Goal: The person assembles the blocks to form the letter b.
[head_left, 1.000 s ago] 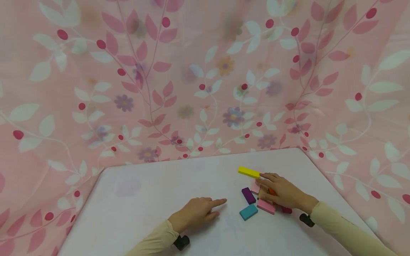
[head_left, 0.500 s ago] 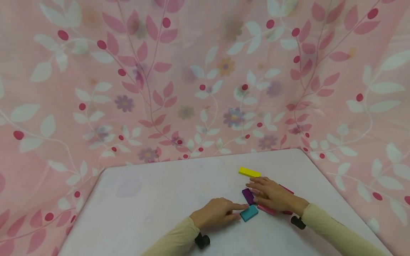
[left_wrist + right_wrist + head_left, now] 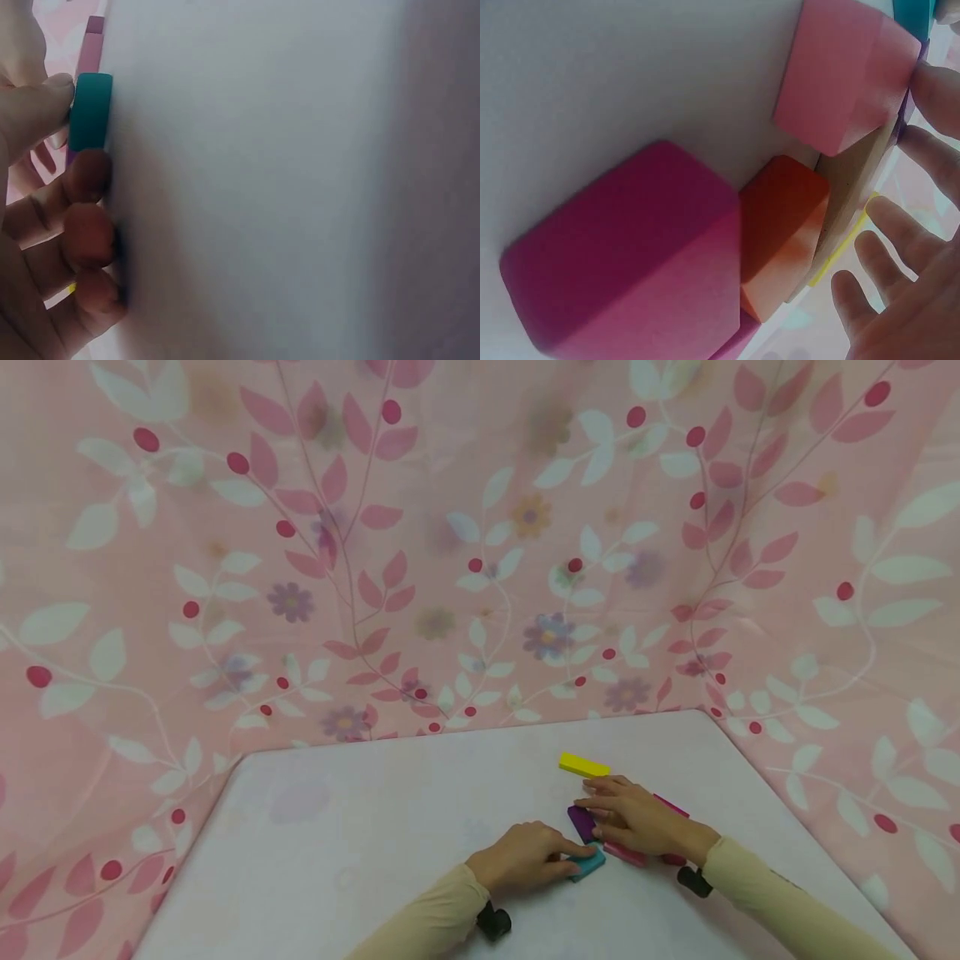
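Observation:
In the head view my left hand [image 3: 517, 860] is at the teal block [image 3: 592, 868]. Its index finger lies over the block's top, and the thumb is at the near left end. The left wrist view shows the other fingers curled below the teal block [image 3: 91, 112]. My right hand [image 3: 637, 818] hovers with loosely spread fingers over the cluster of blocks, its fingertips beside the purple block [image 3: 579, 820]. Under it, the right wrist view shows a pink block [image 3: 840, 75], an orange block [image 3: 784, 225], a tan block [image 3: 851, 176] and a magenta block [image 3: 630, 247].
A yellow block [image 3: 583, 765] lies just beyond the right fingertips. All the blocks are on a white-covered table [image 3: 375, 810]. Pink floral cloth [image 3: 450, 568] hangs behind and around it.
My left hand has moved right from bare table onto the teal block, its pointing finger now over the top. My right hand has shifted slightly left and nearer, its fingertips leaving the yellow block.

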### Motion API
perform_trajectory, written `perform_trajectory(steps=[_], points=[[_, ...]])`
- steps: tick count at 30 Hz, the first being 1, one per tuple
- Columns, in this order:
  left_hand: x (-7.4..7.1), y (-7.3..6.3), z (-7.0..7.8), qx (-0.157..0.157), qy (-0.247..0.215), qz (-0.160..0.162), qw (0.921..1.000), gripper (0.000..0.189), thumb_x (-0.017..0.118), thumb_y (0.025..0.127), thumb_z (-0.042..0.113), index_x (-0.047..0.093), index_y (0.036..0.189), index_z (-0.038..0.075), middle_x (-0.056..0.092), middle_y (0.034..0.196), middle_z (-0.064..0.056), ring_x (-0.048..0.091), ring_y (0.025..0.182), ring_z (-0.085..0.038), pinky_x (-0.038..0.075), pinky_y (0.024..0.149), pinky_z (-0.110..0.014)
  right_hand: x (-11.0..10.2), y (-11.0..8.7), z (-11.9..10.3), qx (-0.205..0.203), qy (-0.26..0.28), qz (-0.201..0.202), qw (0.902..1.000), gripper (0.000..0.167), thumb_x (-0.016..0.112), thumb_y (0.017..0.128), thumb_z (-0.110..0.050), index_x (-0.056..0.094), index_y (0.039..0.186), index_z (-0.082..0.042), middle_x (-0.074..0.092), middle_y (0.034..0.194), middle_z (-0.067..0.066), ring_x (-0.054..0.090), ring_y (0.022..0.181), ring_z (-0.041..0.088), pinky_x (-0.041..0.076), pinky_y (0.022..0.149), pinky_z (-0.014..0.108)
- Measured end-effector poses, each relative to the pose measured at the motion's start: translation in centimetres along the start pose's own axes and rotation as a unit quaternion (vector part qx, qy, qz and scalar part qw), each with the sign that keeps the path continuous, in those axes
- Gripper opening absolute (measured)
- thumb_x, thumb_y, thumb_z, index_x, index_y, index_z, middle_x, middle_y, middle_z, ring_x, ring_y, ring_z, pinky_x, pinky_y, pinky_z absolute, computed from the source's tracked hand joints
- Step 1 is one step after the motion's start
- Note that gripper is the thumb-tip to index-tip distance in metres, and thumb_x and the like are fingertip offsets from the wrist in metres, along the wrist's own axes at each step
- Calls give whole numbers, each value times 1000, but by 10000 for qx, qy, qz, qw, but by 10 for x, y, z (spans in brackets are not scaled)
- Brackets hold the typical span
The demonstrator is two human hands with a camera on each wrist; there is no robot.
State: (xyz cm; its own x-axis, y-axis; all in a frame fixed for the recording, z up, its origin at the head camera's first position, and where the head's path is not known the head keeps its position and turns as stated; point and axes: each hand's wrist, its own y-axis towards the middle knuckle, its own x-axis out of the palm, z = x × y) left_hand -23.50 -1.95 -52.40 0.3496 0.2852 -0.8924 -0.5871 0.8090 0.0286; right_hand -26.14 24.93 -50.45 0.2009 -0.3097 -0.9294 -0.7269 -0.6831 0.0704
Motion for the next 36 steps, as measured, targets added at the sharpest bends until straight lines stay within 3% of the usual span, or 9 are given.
perform_trajectory(steps=[10,15,19,25,31,36], points=[[1,1,1,-125,141,-59,9998,44,68,104,41,63,147,40,71,96,21,50,75,5,42,67,-15,0,1,-1,-40,-87,91,9999,48,76,99,-33,68,144,-18,57,156,19,49,144,45,41,111,74],[0,-1,3,-272,125,-90,9995,44,70,103,43,63,146,42,62,80,20,49,70,4,41,64,-16,-1,2,0,26,-136,87,9999,49,78,97,-36,69,143,-20,57,156,17,48,145,43,41,112,73],[-1,-5,4,-540,-247,-52,9982,43,73,101,43,66,143,43,51,66,18,44,62,2,37,60,-18,-1,3,0,58,-124,80,9999,49,78,97,-36,69,142,-20,57,155,17,48,145,43,40,112,73],[0,-14,-1,-1028,-841,284,9907,43,81,92,47,72,134,44,40,54,15,39,52,-1,30,52,-22,-2,5,-2,37,-170,115,9998,47,78,97,-35,71,140,-19,59,154,20,49,144,45,41,112,73],[0,-29,-6,-1271,-918,729,9849,44,87,86,48,77,128,40,51,58,20,40,55,3,32,48,-21,-1,10,-5,-118,-199,281,9993,46,78,97,-35,72,137,-16,62,150,20,52,139,45,43,109,73],[1,-46,-8,-1446,-890,988,9805,45,86,86,50,77,128,38,56,59,19,40,53,2,33,47,-21,1,17,-7,-222,-262,431,9985,44,79,96,-34,74,134,-13,66,142,16,56,131,40,47,107,68]])
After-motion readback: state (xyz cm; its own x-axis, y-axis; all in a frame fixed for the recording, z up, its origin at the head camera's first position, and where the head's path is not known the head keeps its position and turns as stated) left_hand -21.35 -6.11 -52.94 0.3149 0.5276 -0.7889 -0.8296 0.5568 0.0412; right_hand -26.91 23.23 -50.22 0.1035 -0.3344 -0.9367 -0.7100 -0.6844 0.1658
